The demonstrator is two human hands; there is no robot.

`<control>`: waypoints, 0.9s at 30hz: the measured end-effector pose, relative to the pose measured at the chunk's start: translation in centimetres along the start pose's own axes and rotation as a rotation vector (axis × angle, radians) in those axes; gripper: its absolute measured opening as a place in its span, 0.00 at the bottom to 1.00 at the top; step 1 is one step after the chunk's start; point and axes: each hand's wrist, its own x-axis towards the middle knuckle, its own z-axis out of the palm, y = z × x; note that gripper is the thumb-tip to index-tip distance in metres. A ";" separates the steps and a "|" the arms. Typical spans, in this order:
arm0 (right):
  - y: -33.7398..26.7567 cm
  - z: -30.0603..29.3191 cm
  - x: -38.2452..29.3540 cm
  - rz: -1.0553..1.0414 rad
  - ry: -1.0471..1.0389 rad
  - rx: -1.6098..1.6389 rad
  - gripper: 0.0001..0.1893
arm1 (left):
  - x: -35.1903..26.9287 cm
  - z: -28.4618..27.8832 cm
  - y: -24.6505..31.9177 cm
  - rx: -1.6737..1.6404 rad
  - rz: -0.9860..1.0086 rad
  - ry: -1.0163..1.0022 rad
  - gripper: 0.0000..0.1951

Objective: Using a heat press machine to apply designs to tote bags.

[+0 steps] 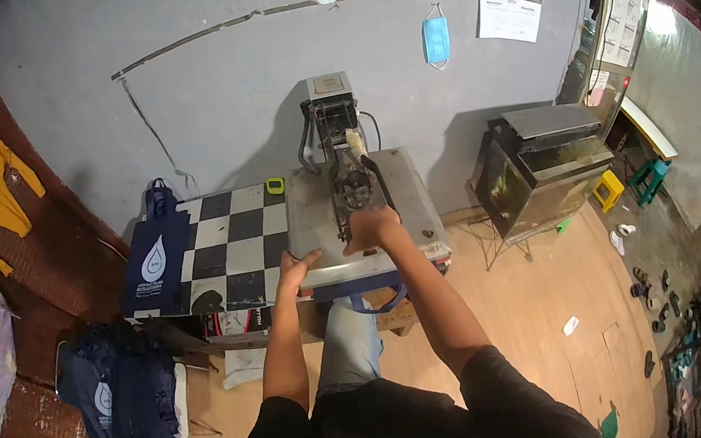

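Observation:
A heat press point(409, 175) with a metal upper plate stands on the table before me, its plate lowered. My right hand point(371, 228) is closed in a fist around the front end of the press's lever; the fist hides the grip itself. At the plate's front left corner, my left hand point(299, 270) rests with its thumb apart from the fingers. Navy cloth point(358, 286) shows below the plate's front edge, and a loop-shaped strap point(382, 307) hangs from it.
Left on the checkered tabletop point(238, 202) lie a printed navy tote bag point(155, 264) and a yellow-green timer point(275, 185). More navy bags point(122, 386) are piled lower left. A glass-sided cabinet point(542, 171) stands right on a wire stand. The grey wall point(222, 102) rises behind the press.

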 end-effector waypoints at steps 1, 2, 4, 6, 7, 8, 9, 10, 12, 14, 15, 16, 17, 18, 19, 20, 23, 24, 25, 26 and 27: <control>-0.1 -0.1 0.0 -0.002 -0.006 0.002 0.23 | 0.1 0.0 0.0 0.008 -0.009 0.013 0.38; -0.1 -0.2 0.0 -0.003 -0.012 0.004 0.25 | 0.1 -0.1 -0.1 0.007 -0.010 0.012 0.38; -0.4 -0.3 0.0 0.009 -0.034 0.002 0.23 | 0.1 -0.7 -0.2 0.029 -0.029 -0.028 0.42; -0.6 -0.6 -0.2 0.040 -0.076 0.003 0.20 | 0.1 -0.5 -0.2 0.038 -0.037 -0.054 0.44; -0.5 -0.6 -0.2 0.044 -0.075 0.002 0.20 | -0.1 -0.3 -0.2 0.213 -0.023 0.038 0.45; -0.3 -0.4 -0.2 0.038 -0.053 -0.004 0.20 | -0.2 0.0 -0.2 0.388 -0.009 0.130 0.46; -0.1 -0.2 -0.1 0.033 -0.031 -0.010 0.20 | -0.2 0.2 -0.2 0.562 0.007 0.222 0.48; -0.1 -0.1 -0.2 0.024 -0.010 -0.014 0.19 | -0.1 0.2 -0.6 0.563 0.007 0.222 0.48; -0.2 -0.2 0.0 0.016 -0.032 -0.004 0.21 | 0.4 0.1 -1.3 0.581 0.019 0.262 0.48; -0.4 -0.4 0.2 -0.001 -0.077 0.016 0.26 | 0.9 -0.4 -2.2 0.592 0.023 0.286 0.48; -0.3 -0.4 0.2 0.002 -0.076 0.017 0.26 | 1.2 -0.4 -2.4 0.538 0.018 0.263 0.47; -0.2 -0.3 0.2 0.000 -0.066 0.015 0.26 | 1.4 -0.3 -2.5 0.483 0.013 0.239 0.46; -0.1 -0.3 0.1 -0.002 -0.056 0.013 0.26 | 1.6 -0.3 -2.6 0.429 0.008 0.217 0.44; 0.0 -0.2 0.1 -0.005 -0.045 0.010 0.26 | 1.7 -0.2 -2.8 0.429 0.010 0.215 0.44; 0.1 -0.2 0.0 -0.004 -0.042 0.010 0.26 | 1.8 -0.1 -3.0 0.436 0.005 0.208 0.44; 0.1 -0.2 0.0 0.003 -0.041 0.009 0.24 | 1.9 -0.1 -3.2 0.443 0.001 0.202 0.43; -0.2 -0.3 -0.2 0.012 -0.033 0.004 0.19 | 2.2 -0.6 -3.8 0.433 -0.013 0.196 0.43; -0.4 -0.2 -0.1 0.001 -0.027 0.003 0.21 | 2.3 -1.0 -3.9 0.418 -0.026 0.195 0.42; -0.5 -0.1 0.0 -0.006 -0.022 0.002 0.24 | 2.4 -1.0 -3.8 0.402 -0.039 0.191 0.42; -0.5 0.0 0.1 -0.015 -0.018 0.001 0.26 | 2.4 -1.0 -3.8 0.400 -0.037 0.193 0.42; -0.2 0.1 0.0 -0.007 -0.017 0.002 0.26 | 2.0 -0.6 -3.3 0.410 -0.045 0.185 0.44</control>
